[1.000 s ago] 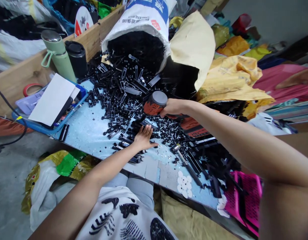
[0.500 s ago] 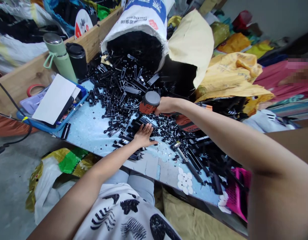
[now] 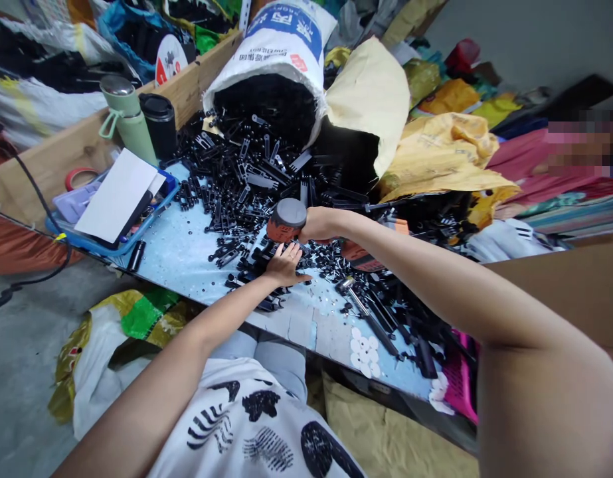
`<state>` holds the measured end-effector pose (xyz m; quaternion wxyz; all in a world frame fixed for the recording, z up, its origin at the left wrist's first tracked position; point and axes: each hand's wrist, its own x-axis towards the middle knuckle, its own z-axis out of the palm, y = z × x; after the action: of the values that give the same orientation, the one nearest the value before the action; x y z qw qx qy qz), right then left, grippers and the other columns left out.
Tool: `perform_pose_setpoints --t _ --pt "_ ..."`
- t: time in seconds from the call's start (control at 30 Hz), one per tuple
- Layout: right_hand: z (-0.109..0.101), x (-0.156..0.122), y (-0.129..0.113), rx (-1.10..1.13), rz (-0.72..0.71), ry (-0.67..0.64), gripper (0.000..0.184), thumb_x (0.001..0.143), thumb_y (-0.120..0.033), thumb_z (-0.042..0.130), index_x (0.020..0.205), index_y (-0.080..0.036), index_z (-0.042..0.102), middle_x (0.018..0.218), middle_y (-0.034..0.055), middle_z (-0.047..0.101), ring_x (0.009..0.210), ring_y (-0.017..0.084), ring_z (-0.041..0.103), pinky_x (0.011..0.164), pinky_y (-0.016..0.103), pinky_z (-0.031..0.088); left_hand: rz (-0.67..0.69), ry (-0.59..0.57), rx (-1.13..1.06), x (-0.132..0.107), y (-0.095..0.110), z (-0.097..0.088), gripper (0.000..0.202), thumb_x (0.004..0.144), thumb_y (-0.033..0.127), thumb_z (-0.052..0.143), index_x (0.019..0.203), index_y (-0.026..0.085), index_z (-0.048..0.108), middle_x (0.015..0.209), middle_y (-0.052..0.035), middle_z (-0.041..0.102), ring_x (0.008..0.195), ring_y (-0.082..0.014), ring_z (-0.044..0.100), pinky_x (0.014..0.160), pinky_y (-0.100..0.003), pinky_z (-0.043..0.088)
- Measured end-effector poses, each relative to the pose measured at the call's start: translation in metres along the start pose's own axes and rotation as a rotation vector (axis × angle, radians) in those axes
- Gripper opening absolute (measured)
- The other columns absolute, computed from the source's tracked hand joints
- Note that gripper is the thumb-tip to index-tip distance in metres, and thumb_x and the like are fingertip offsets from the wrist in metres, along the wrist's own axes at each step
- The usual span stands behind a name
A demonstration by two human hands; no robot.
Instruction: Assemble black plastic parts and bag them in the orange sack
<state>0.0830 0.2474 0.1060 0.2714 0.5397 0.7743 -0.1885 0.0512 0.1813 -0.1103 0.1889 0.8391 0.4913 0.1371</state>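
My right hand (image 3: pixel 320 224) is wrapped round the grip of an orange-and-black cordless drill (image 3: pixel 286 220). The drill's front end points down at the black parts just above my left hand; its tip is hidden. Flat on those black parts lies my left hand (image 3: pixel 285 265), its fingers stretched forward and the thumb out to the right. Around both hands spread loose screws (image 3: pixel 331 260) and a heap of black plastic pieces (image 3: pixel 236 179), some fork-shaped. A hammer (image 3: pixel 360 307) with a metal head rests on the table to the right.
A white woven sack (image 3: pixel 286 60) spills black parts at the back. On the left stand a green flask (image 3: pixel 129 123), a black cup (image 3: pixel 159 123) and a blue tray (image 3: pixel 121 249). White discs (image 3: pixel 364 352) lie near the front edge, with a pink basket (image 3: pixel 458 382) at right.
The drill and my right hand sit slightly lower and further left in view, closer to my left hand. The left hand stays on the black parts; the whole view has shifted a little.
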Motion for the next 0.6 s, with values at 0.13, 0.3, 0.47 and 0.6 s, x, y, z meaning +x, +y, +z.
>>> perform_pose_setpoints --t 0.13,0.3,0.47,0.6 --pt "0.006 -0.02 -0.007 -0.094 -0.039 0.028 0.021 0.061 -0.026 0.066 0.079 -0.015 0.067 0.067 0.0045 0.061 0.065 0.019 0.058 0.052 0.025 0.04 -0.011 -0.01 -0.018 -0.043 0.01 -0.007 0.093 0.078 0.076 0.028 0.142 0.008 0.026 0.152 -0.0165 0.017 0.142 -0.0274 0.009 0.115 -0.046 0.007" --pt "0.018 -0.021 -0.011 -0.035 -0.137 -0.034 0.024 0.061 -0.022 0.064 0.085 -0.019 0.068 0.07 0.0015 0.063 0.065 0.018 0.059 0.054 0.024 0.041 -0.024 -0.053 -0.037 -0.089 0.011 -0.006 0.097 0.076 0.079 0.027 0.143 0.009 0.022 0.151 -0.0184 0.019 0.141 -0.0295 0.008 0.115 -0.048 0.005" --pt "0.024 -0.01 -0.018 -0.099 -0.142 -0.04 0.015 0.059 -0.019 0.066 0.074 -0.017 0.067 0.069 0.0035 0.063 0.067 0.019 0.059 0.052 0.025 0.04 0.013 -0.084 -0.062 -0.091 0.007 -0.004 0.096 0.077 0.079 0.021 0.143 0.009 0.022 0.152 -0.0157 0.017 0.142 -0.0271 0.008 0.115 -0.048 0.004" --pt "0.019 -0.027 -0.032 -0.153 -0.104 0.004 0.019 0.061 -0.027 0.069 0.077 -0.016 0.068 0.069 0.0045 0.063 0.069 0.02 0.06 0.055 0.025 0.042 0.048 -0.011 -0.049 -0.093 0.007 -0.006 0.094 0.079 0.078 0.02 0.139 0.007 0.031 0.15 -0.0184 0.023 0.141 -0.0273 0.013 0.115 -0.048 0.006"
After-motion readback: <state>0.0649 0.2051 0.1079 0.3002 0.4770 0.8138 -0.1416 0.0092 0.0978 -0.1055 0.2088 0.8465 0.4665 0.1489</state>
